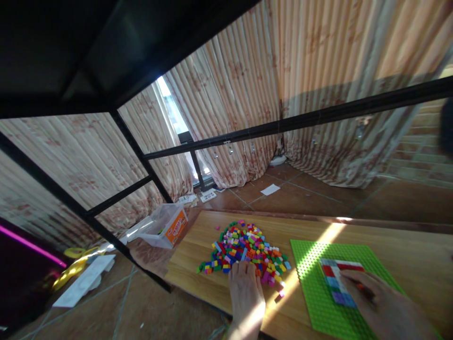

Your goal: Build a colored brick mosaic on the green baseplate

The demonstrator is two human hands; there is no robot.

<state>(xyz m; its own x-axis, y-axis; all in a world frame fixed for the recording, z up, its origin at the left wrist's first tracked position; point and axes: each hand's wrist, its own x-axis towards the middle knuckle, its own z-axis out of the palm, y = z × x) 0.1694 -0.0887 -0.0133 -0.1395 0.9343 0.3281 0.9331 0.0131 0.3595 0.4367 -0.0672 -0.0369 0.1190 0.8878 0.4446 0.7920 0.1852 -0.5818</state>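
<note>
A heap of small multicoloured toy bricks (244, 245) lies on a wooden table. My left hand (244, 281) rests at the near edge of this heap, its fingers side by side on the bricks and their tips partly hidden. To the right, a green studded baseplate (307, 283) carries a low rectangular build (332, 282) with grey, red, blue, white and purple bricks along its edges. My right hand (371, 293), slightly blurred, is closed over the right part of that build and covers it. A small reddish-orange brick (360, 286) shows between its fingers.
A clear plastic box (163, 226) with an orange label stands beyond the table's left end. A black metal frame (283, 125) crosses above and behind the table (198, 236). Long patterned curtains (230, 94) hang behind. A white panel (85, 283) lies at the floor's left.
</note>
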